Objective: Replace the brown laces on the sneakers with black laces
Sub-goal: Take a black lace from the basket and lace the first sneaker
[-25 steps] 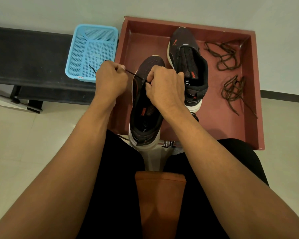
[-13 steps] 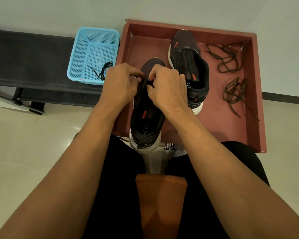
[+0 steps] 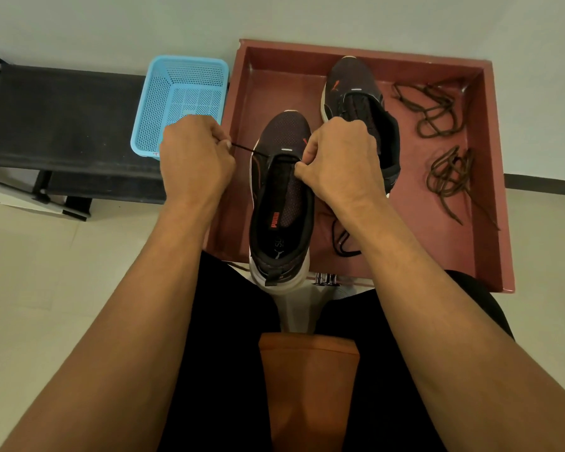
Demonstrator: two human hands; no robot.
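Note:
A dark sneaker (image 3: 282,203) with a white sole stands at the near edge of the red-brown tray (image 3: 493,177), heel toward me. My left hand (image 3: 194,158) pinches a black lace (image 3: 243,148) stretched taut from the shoe's left eyelet. At the shoe's upper right eyelets my right hand (image 3: 338,161) pinches the lace. A loose loop of black lace (image 3: 341,244) lies below my right wrist. The second sneaker (image 3: 356,93), laced in black, stands farther back in the tray. Two bundles of brown laces (image 3: 433,109) (image 3: 450,177) lie at the tray's right side.
A light blue plastic basket (image 3: 180,99) sits on a black bench (image 3: 62,125) left of the tray. My legs in black shorts and a brown stool seat (image 3: 307,386) fill the foreground. Pale floor tiles lie to the left.
My left hand has moved left from the shoe, pulling the black lace taut. The lace bundle seen in the blue basket half a second ago is gone from it.

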